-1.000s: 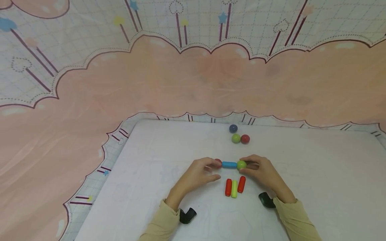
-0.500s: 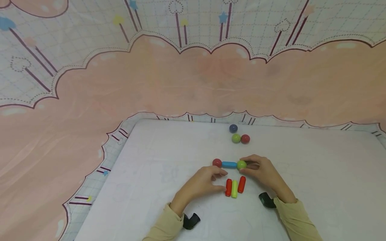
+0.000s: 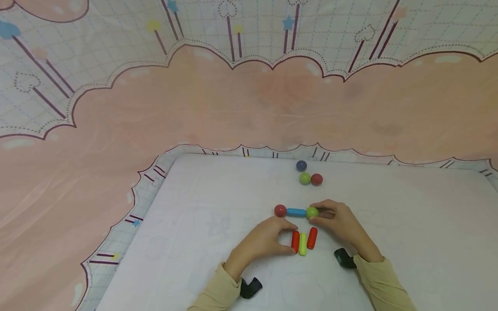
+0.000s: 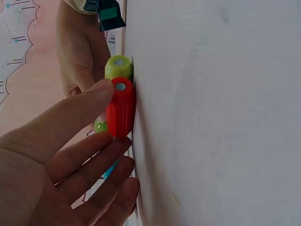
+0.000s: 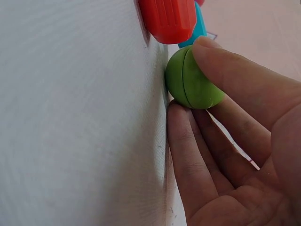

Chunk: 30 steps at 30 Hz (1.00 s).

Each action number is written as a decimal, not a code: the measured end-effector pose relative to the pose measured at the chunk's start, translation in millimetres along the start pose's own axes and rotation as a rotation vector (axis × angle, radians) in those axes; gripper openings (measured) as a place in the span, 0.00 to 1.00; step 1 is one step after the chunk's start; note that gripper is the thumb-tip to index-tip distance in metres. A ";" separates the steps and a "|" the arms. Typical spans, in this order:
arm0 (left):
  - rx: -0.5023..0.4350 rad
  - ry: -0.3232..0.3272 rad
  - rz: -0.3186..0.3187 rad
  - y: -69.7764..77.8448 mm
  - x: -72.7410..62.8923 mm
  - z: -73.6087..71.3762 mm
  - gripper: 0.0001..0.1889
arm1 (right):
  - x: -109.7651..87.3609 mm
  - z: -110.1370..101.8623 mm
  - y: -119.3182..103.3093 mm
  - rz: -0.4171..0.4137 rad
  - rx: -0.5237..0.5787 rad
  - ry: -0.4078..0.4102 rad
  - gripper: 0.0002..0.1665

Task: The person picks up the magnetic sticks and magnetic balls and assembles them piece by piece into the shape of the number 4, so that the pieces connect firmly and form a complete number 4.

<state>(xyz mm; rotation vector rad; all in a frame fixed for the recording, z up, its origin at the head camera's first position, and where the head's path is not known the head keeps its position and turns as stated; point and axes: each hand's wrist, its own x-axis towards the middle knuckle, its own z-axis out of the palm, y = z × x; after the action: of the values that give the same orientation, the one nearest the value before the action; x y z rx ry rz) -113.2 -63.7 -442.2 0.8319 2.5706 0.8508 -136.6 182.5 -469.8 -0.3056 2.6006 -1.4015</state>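
Note:
My left hand [image 3: 266, 237] pinches the leftmost red magnetic stick [image 3: 295, 242] lengthwise, thumb on its near end and a fingertip at its far end. The left wrist view shows a silver disc in that end. Against its right side lies a yellow-green stick [image 3: 302, 244], with a second red stick [image 3: 312, 238] slightly apart. Behind them a blue stick [image 3: 296, 212] lies between a red ball [image 3: 280, 210] and a green ball [image 3: 312, 213], end to end. Thumb and fingers of my right hand [image 3: 337, 219] hold the green ball, close up in the right wrist view.
Farther back on the white tabletop [image 3: 210, 194] are a dark blue ball [image 3: 301, 166], a green ball [image 3: 305, 179] and a red ball [image 3: 317, 179]. The last two touch. Black wrist devices [image 3: 251, 288] sit by both sleeves. A patterned peach cloth [image 3: 249, 112] surrounds the table.
My left hand has let go of the red ball and moved nearer and right to the leftmost red magnetic stick, which it now pinches. The right hand stays on the green ball.

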 end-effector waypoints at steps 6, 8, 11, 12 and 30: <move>0.053 0.003 0.030 1.1 1.1 1.8 0.24 | 0.1 0.3 0.3 0.015 -0.004 0.001 0.25; 0.061 0.001 0.030 1.9 0.9 1.7 0.24 | 0.0 0.3 0.0 0.018 -0.002 0.001 0.25; 0.061 -0.004 0.026 2.4 0.2 1.7 0.24 | -0.2 0.2 -0.4 0.021 0.001 0.000 0.25; 0.060 -0.006 0.026 2.4 0.1 1.8 0.23 | -0.2 0.1 -0.5 0.023 0.000 0.000 0.25; 0.116 -0.013 0.019 6.0 -2.3 4.7 0.24 | 0.4 0.1 -0.9 0.017 0.005 0.002 0.26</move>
<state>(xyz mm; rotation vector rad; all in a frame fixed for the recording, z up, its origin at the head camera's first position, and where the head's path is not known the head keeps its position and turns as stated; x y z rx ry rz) -106.7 -59.1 -441.9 0.8933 2.6246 0.7048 -136.9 181.8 -469.1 -0.2807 2.5943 -1.4039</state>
